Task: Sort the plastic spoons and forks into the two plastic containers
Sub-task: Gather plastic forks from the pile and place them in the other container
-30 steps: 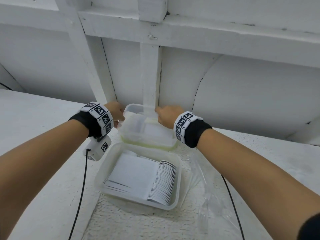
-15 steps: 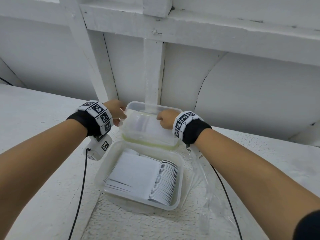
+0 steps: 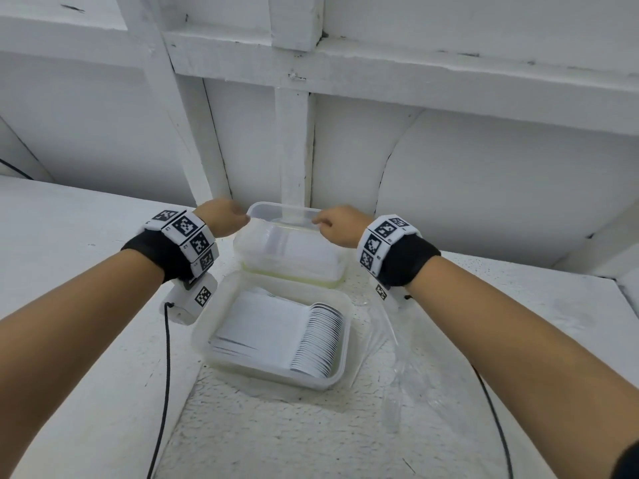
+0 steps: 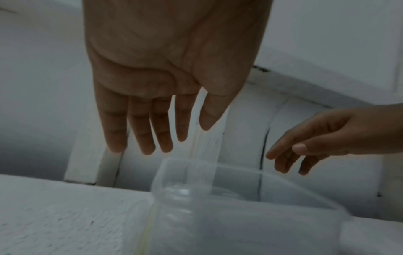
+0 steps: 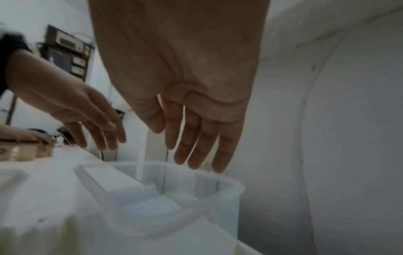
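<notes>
The near clear container (image 3: pixel 340 371) holds a tight row of white plastic spoons (image 3: pixel 318 340). Behind it, against the wall, stands the far clear container (image 3: pixel 290 257) with white cutlery inside; I cannot tell its kind. My left hand (image 3: pixel 224 219) hovers at that container's left rear corner and my right hand (image 3: pixel 332 226) at its right rear. In the left wrist view the left hand (image 4: pixel 174 138) has straight, spread fingers just above the far container (image 4: pixel 218 215). The right hand (image 5: pixel 174 146) is likewise flat over the rim (image 5: pixel 229 182). Neither holds anything.
A crumpled clear plastic bag (image 3: pixel 390 357) lies right of the near container. Black cables (image 3: pixel 166 375) trail from both wrists. White wall beams (image 3: pixel 294 150) rise directly behind the far container. Small brown jars (image 5: pixel 21 151) stand far off to the left.
Both hands gripped the far container's sides earlier. They have now let go, opened flat and lifted toward its rear rim. The containers stay in place.
</notes>
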The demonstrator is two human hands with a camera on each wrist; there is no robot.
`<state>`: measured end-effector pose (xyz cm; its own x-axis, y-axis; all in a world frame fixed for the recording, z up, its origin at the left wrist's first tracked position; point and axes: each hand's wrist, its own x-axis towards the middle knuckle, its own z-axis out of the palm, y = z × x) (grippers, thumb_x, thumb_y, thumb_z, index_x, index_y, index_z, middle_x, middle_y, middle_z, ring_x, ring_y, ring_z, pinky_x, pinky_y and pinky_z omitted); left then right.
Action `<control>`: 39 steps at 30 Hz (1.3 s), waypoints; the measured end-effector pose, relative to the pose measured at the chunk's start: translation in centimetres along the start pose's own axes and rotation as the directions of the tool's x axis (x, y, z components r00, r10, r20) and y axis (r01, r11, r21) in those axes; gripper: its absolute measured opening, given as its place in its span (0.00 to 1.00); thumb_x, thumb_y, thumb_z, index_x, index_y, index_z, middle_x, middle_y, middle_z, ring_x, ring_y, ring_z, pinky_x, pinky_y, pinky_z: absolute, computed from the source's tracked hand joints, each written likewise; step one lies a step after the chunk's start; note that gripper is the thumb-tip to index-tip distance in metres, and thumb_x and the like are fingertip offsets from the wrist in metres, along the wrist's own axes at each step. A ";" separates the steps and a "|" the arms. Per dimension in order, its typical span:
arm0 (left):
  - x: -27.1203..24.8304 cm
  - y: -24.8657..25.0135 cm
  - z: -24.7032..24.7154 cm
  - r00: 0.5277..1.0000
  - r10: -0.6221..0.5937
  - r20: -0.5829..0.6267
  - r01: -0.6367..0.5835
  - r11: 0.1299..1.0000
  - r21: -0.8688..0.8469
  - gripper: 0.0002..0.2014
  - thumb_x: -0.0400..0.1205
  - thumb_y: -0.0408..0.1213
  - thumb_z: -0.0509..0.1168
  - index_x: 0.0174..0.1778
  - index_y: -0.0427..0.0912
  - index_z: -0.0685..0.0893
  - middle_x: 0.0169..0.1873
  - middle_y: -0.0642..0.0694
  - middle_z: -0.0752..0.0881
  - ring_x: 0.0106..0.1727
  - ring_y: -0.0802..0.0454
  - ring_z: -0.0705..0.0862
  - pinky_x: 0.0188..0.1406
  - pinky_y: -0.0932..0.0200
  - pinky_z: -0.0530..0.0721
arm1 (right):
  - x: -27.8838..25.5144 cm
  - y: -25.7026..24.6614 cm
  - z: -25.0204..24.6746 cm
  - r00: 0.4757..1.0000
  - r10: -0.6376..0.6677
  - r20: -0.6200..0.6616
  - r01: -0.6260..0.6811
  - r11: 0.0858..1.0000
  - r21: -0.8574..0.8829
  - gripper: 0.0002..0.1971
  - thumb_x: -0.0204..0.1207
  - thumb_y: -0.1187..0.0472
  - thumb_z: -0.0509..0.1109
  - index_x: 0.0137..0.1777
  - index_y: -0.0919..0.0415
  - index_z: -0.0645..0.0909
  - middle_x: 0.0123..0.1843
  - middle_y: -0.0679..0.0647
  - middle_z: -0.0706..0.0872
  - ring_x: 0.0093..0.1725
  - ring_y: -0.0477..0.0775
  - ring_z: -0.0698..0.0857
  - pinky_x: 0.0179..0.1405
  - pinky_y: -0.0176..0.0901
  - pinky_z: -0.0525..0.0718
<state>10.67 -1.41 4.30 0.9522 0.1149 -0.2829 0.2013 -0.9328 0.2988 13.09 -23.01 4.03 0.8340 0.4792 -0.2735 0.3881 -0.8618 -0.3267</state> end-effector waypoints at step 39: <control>-19.9 12.7 17.2 0.957 0.250 0.150 -0.243 0.968 -0.063 0.07 0.81 0.31 0.56 0.54 0.39 0.73 0.46 0.45 0.78 0.46 0.47 0.76 0.43 0.58 0.72 | -28.5 8.4 11.2 0.963 0.257 -0.081 -0.216 0.916 0.337 0.15 0.84 0.58 0.57 0.67 0.54 0.79 0.57 0.51 0.85 0.52 0.48 0.82 0.51 0.38 0.77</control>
<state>-9.64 -21.43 -1.94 0.9268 -0.1743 -0.3328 -0.0219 -0.9094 0.4153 -11.82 -42.05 -1.08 0.9347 0.2269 -0.2737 0.0435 -0.8371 -0.5453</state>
